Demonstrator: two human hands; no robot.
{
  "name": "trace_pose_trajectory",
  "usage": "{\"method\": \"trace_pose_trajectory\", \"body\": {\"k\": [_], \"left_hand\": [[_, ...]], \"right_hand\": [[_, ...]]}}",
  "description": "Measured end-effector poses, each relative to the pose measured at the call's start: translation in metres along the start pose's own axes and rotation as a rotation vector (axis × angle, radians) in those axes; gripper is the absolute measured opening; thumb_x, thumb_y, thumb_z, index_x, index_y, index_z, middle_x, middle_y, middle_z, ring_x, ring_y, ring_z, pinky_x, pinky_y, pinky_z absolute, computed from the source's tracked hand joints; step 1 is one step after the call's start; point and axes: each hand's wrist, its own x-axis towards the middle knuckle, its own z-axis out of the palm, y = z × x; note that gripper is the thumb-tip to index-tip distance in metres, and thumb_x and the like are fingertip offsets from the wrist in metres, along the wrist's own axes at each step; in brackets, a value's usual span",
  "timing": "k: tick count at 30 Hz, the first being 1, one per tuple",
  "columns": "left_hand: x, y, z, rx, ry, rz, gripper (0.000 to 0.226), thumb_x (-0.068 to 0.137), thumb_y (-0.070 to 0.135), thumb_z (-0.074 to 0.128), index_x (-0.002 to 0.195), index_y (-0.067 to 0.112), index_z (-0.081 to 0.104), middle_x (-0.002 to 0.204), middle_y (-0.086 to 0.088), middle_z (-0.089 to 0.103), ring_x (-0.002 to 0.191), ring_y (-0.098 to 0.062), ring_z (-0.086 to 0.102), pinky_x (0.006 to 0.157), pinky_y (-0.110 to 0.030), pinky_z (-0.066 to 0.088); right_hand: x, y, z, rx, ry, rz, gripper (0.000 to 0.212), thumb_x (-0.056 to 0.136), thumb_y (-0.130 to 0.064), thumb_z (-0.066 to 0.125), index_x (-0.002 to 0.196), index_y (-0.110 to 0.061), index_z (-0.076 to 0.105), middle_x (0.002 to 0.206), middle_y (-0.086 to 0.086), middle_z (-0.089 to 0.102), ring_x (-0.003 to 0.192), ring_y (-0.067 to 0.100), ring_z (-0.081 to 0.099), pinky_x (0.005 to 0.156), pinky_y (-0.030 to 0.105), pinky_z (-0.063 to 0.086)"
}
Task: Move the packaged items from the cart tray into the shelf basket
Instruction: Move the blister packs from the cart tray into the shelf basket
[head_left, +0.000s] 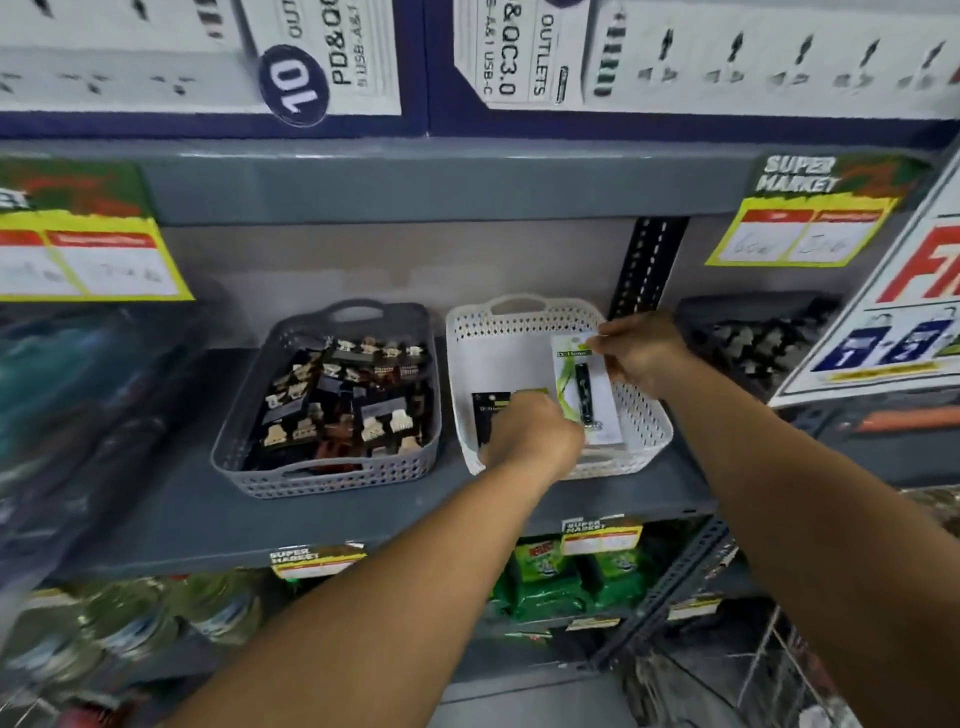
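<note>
A white perforated basket (524, 325) stands on the grey shelf, right of centre. Inside it, my right hand (641, 353) pinches the top of a white-and-green packaged item (582, 382) holding a small dark tool. My left hand (532, 434) reaches into the front of the same basket, fingers closed on a dark packaged item (488, 410) with a yellow-green label. Both hands are over the basket's floor. The cart tray is not in view.
A grey basket (332, 395) full of carded hair clips sits just left of the white one. A dark basket (753, 338) stands to the right. The grey shelf edge (208, 519) runs in front. Power-strip boxes fill the shelf above; green packs lie below.
</note>
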Motion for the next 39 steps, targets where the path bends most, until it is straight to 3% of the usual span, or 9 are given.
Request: {"method": "trace_pose_trajectory", "body": {"k": [4,10,13,17,22,25,29,34,39], "left_hand": [[0.029,0.005,0.009,0.117,-0.037,-0.064,0.009,0.067,0.019,0.056,0.073,0.013,0.056,0.083,-0.010,0.064,0.089,-0.034,0.063,0.073,-0.036,0.046],[0.062,-0.004,0.023,0.431,-0.080,-0.176,0.035,0.058,0.037,0.066,0.087,0.021,0.054,0.098,-0.003,0.065,0.099,-0.030,0.060,0.088,-0.043,0.036],[0.075,-0.009,0.036,0.526,-0.133,-0.158,0.042,0.068,0.036,0.062,0.106,0.019,0.058,0.116,-0.004,0.064,0.109,-0.031,0.057,0.095,-0.050,0.033],[0.083,-0.013,0.047,0.689,-0.133,-0.117,0.046,0.067,0.040,0.063,0.110,0.024,0.060,0.118,-0.001,0.064,0.115,-0.028,0.054,0.086,-0.047,0.029],[0.087,-0.014,0.052,0.806,-0.144,-0.122,0.038,0.073,0.041,0.059,0.108,0.028,0.059,0.113,0.001,0.065,0.113,-0.025,0.054,0.077,-0.044,0.020],[0.087,-0.015,0.051,0.878,-0.149,-0.083,0.037,0.081,0.049,0.047,0.106,0.025,0.060,0.113,-0.001,0.065,0.112,-0.028,0.053,0.077,-0.045,0.022],[0.086,-0.015,0.044,0.912,-0.225,-0.037,0.043,0.081,0.048,0.045,0.113,0.022,0.056,0.108,-0.003,0.065,0.107,-0.031,0.055,0.083,-0.048,0.029],[0.083,-0.015,0.033,0.939,-0.280,-0.043,0.037,0.076,0.041,0.049,0.105,0.020,0.059,0.106,-0.002,0.064,0.103,-0.031,0.056,0.084,-0.048,0.032],[0.080,-0.017,0.028,0.893,-0.313,-0.019,0.028,0.080,0.029,0.041,0.095,0.014,0.059,0.095,-0.004,0.060,0.100,-0.031,0.057,0.095,-0.050,0.039]], "right_hand": [[0.029,0.016,0.016,-0.028,-0.050,0.024,0.017,0.077,-0.004,0.075,0.080,-0.017,0.065,0.084,0.015,0.065,0.075,0.027,0.062,0.074,0.042,0.053],[0.053,0.046,0.039,-0.043,-0.098,0.086,0.022,0.074,0.001,0.075,0.072,-0.019,0.066,0.087,0.012,0.069,0.078,0.026,0.068,0.073,0.040,0.059],[0.059,0.061,0.048,-0.078,-0.123,0.129,0.021,0.074,0.004,0.074,0.076,-0.016,0.067,0.095,0.015,0.070,0.083,0.030,0.070,0.075,0.042,0.060],[0.065,0.075,0.052,-0.104,-0.148,0.153,0.025,0.076,0.010,0.069,0.075,-0.015,0.066,0.097,0.018,0.068,0.081,0.029,0.068,0.071,0.037,0.059],[0.071,0.078,0.054,-0.186,-0.163,0.154,0.022,0.075,0.009,0.067,0.066,-0.011,0.065,0.075,0.011,0.067,0.086,0.033,0.071,0.079,0.049,0.059],[0.072,0.078,0.056,-0.268,-0.163,0.124,0.024,0.074,0.003,0.072,0.064,-0.017,0.063,0.079,0.007,0.069,0.088,0.033,0.071,0.077,0.049,0.060],[0.073,0.080,0.058,-0.399,-0.145,0.046,0.013,0.072,-0.006,0.076,0.076,-0.016,0.068,0.103,0.016,0.071,0.095,0.034,0.069,0.080,0.049,0.059],[0.069,0.077,0.062,-0.634,-0.134,-0.063,0.020,0.075,-0.018,0.074,0.089,-0.003,0.073,0.095,0.013,0.074,0.090,0.029,0.070,0.083,0.041,0.058],[0.062,0.073,0.064,-0.853,-0.129,-0.128,0.032,0.082,-0.027,0.069,0.103,-0.003,0.071,0.110,0.011,0.070,0.103,0.027,0.066,0.090,0.032,0.054]]}}
